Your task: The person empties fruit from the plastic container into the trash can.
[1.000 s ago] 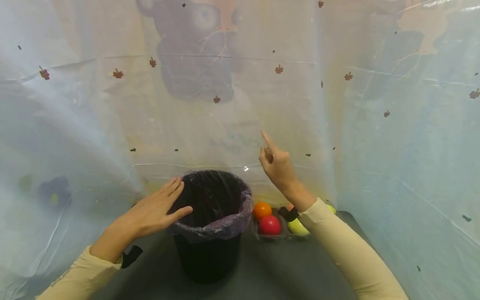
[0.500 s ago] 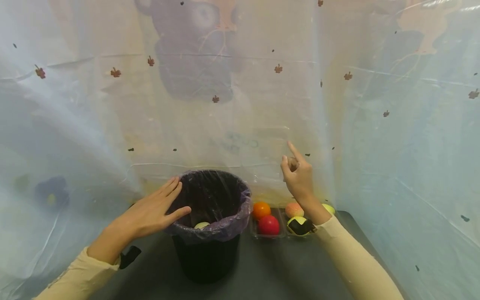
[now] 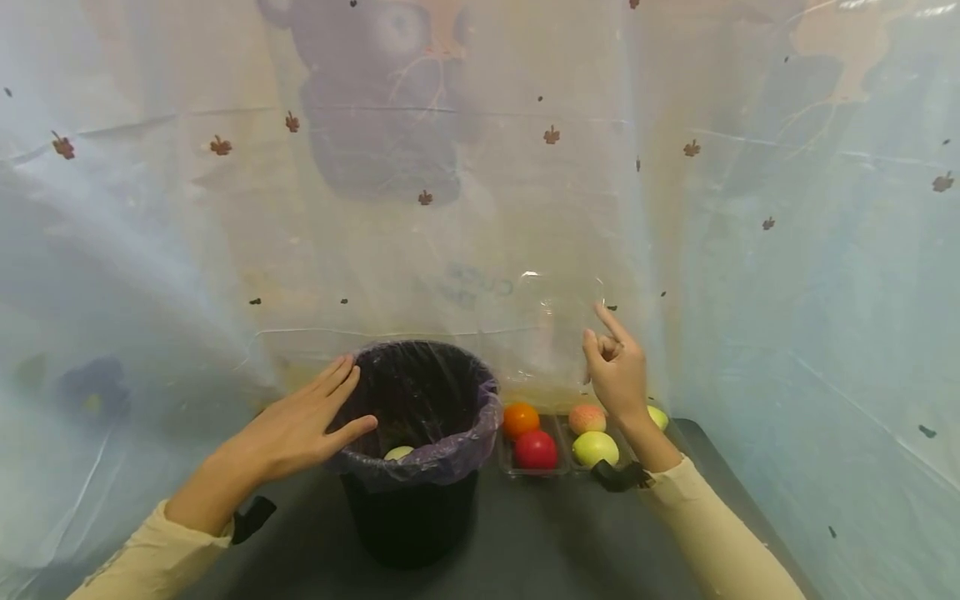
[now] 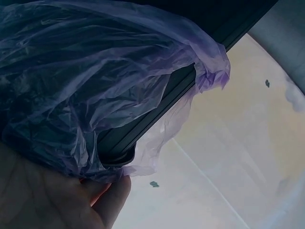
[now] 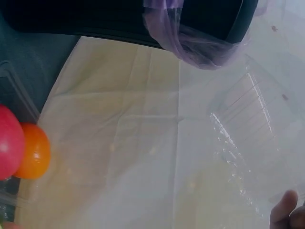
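A black trash bin (image 3: 408,521) lined with a thin purple bag (image 3: 468,446) stands on the dark table. My left hand (image 3: 292,425) lies against the bin's left rim, fingers extended and thumb reaching over the opening; the left wrist view shows its fingertips at the bag (image 4: 119,86). Inside the bin, a pale round thing (image 3: 399,452) shows partly above the near rim. To the right of the bin, my right hand (image 3: 618,371) holds a clear plastic container (image 3: 558,308) raised above the fruit. The container's ribbed wall (image 5: 243,124) glints in the right wrist view.
Right of the bin, a clear tray (image 3: 517,472) holds an orange (image 3: 521,420) and a red fruit (image 3: 536,450). Beside it sit a peach (image 3: 587,418) and a yellow-green fruit (image 3: 596,448); another (image 3: 657,417) is partly behind my right wrist. Translucent patterned sheeting (image 3: 480,208) hangs behind and at both sides.
My right hand has moved right, away from the bin, with the clear plastic container. A pale round thing now shows in the bin. The left hand keeps its place on the rim.
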The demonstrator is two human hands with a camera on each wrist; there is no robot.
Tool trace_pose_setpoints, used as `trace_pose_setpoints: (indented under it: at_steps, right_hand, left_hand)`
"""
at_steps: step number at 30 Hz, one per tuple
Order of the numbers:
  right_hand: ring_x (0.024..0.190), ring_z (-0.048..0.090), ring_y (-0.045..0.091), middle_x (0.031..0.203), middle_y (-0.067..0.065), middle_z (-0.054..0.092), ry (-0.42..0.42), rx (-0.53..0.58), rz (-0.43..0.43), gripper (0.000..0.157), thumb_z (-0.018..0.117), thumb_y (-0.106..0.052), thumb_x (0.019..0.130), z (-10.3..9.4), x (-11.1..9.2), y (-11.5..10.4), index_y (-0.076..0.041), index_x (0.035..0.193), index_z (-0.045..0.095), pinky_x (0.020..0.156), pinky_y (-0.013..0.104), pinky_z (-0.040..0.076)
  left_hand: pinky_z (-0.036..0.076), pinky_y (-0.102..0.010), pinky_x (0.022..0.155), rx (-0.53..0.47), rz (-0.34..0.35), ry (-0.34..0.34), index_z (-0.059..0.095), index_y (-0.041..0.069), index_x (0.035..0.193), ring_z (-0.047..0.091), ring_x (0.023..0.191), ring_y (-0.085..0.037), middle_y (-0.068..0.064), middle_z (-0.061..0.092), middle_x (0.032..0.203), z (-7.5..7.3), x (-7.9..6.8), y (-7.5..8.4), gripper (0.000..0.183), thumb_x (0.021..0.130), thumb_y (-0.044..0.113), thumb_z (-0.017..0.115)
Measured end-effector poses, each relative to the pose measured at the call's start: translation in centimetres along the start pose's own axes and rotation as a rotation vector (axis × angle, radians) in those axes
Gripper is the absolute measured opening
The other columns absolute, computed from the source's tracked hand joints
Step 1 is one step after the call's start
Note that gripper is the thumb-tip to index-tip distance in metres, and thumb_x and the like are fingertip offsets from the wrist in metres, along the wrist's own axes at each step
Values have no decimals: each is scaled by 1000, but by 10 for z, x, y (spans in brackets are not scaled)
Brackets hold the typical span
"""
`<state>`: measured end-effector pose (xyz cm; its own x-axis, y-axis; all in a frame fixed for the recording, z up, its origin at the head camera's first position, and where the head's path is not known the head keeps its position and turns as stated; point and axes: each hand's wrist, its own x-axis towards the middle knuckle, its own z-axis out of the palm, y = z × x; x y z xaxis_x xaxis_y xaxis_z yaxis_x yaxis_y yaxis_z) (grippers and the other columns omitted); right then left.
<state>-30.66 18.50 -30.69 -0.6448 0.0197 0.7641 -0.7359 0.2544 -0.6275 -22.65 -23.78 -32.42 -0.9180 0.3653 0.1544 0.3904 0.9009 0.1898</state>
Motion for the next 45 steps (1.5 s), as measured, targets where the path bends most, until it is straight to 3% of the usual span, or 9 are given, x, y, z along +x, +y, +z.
trace_pose_setpoints:
  at_steps: [10, 14, 18, 21, 24, 28, 35, 45]
  right_hand:
    - [34, 36, 3, 45, 5, 41, -11, -49, 93, 43, 59, 1, 98, -16, -28, 14, 6, 140, 53, 31, 20, 28]
    - [32, 39, 9, 44, 7, 43, -27, -41, 173, 44, 59, 0, 99, -20, -43, 20, 5, 141, 52, 29, 21, 27]
    - [32, 45, 13, 46, 17, 48, -45, -17, 242, 46, 59, 0, 99, -24, -57, 26, 7, 143, 50, 30, 20, 28]
    - [32, 45, 11, 49, 24, 50, -69, -36, 294, 48, 60, -2, 99, -27, -69, 28, 8, 144, 48, 31, 18, 28]
    - [34, 52, 19, 53, 27, 54, -83, -68, 340, 48, 62, -4, 99, -30, -80, 29, 8, 144, 48, 32, 20, 34]
    - [37, 55, 26, 50, 20, 53, -87, -97, 366, 47, 63, -7, 99, -32, -97, 39, 4, 143, 51, 32, 24, 37]
    - [36, 25, -5, 46, -6, 36, -110, -104, 355, 45, 66, -14, 99, -37, -129, 77, -3, 141, 55, 31, 16, 18]
    - [37, 25, -6, 49, -8, 36, -210, -48, 406, 43, 65, -14, 99, -47, -169, 86, -5, 140, 56, 28, 16, 22]
  left_hand:
    - [19, -64, 118, 1, 5, 5, 14, 7, 161, 7, 154, -36, -10, 1, 168, 0, 1, 0, 93, 98, 72, 33]
    - [20, -65, 117, -7, 1, 5, 14, 7, 161, 7, 154, -36, -10, 1, 168, 0, 0, 1, 93, 98, 72, 33]
    - [21, -65, 117, -5, -6, 8, 14, 8, 161, 8, 154, -36, -9, 1, 168, -1, -2, 0, 92, 98, 72, 33]
    - [20, -65, 117, -3, -3, 9, 14, 8, 161, 7, 154, -36, -9, 1, 168, -1, -1, 0, 92, 98, 72, 33]
    - [20, -65, 117, -8, 2, 8, 14, 7, 161, 7, 154, -36, -10, 1, 168, 0, -1, 0, 92, 98, 71, 34]
    - [21, -65, 117, -8, 2, 9, 14, 8, 161, 7, 154, -36, -10, 1, 168, 1, -1, 0, 92, 98, 71, 34]
    - [21, -65, 116, 9, 8, 12, 14, 8, 162, 8, 154, -35, -9, 1, 168, 1, 0, 1, 91, 98, 71, 33]
    - [22, -66, 116, 1, 4, 10, 15, 7, 161, 9, 154, -37, -10, 2, 168, 1, -1, 0, 91, 99, 71, 34]
